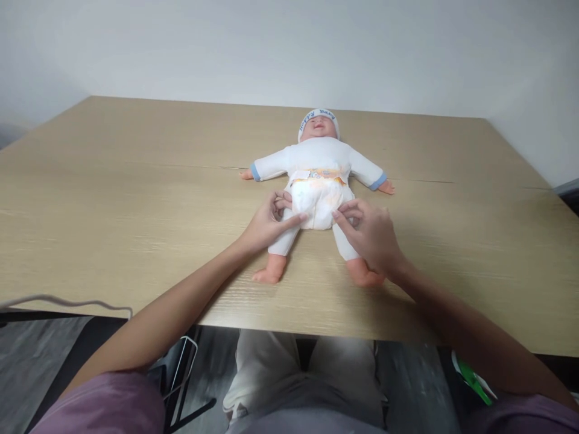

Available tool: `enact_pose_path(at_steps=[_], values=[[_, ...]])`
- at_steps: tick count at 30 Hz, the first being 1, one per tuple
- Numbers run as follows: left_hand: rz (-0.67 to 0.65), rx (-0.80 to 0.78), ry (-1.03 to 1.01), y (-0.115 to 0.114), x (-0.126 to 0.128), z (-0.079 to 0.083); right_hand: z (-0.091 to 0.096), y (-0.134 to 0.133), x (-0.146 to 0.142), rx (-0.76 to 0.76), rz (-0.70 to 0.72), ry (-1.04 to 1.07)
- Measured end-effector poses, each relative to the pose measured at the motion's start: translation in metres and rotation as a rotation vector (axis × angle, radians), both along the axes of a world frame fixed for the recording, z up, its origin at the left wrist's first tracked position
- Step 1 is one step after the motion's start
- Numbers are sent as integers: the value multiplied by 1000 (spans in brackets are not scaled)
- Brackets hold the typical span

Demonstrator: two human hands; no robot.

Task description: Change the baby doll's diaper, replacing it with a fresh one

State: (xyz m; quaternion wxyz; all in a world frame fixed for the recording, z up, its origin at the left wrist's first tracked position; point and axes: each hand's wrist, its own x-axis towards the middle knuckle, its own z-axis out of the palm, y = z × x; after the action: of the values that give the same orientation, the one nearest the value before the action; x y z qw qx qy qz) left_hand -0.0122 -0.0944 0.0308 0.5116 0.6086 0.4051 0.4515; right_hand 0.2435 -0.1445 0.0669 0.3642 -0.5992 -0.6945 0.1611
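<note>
At the far left and all along, my table (136, 217) is light brown, and a pale cord (67, 299) lies wavy on its near left edge. Then comes my left hand (271, 222). Its thumb is on the near left side of the diaper (316, 202), and the other fingers curl a bit by the doll's hip, but I cannot tell if they grip it. The doll (320, 152) lies on its back in the middle, head far and feet near, with its arms out wide to the left and right. It has a white hat (319, 113) with blue letters on it. The diaper sits up over its tummy, with an orange band at the far end. Next is my right hand (374, 234), with thumb and finger pinching the diaper's right edge. Down at the near right, below the table, is a green thing (473, 380)
</note>
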Motion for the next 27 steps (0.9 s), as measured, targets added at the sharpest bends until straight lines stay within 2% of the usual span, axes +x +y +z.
enact_pose_path(at_steps=[7, 9, 13, 18, 22, 27], values=[[-49, 125, 240, -4, -4, 10, -7, -1, -3, 37, 73, -84], [-71, 108, 264, -5, -4, 12, -8, -1, -4, 39, 103, -72], [-114, -93, 86, -7, -3, 15, -12, 2, -3, -10, 119, 82], [-107, -306, -168, -5, -3, 13, -18, 9, -1, -213, 121, 395], [-84, -332, -202, -4, -4, 12, -17, 11, 0, -289, 111, 492], [-74, -310, -201, -4, -3, 12, -18, 12, 0, -270, 100, 488]])
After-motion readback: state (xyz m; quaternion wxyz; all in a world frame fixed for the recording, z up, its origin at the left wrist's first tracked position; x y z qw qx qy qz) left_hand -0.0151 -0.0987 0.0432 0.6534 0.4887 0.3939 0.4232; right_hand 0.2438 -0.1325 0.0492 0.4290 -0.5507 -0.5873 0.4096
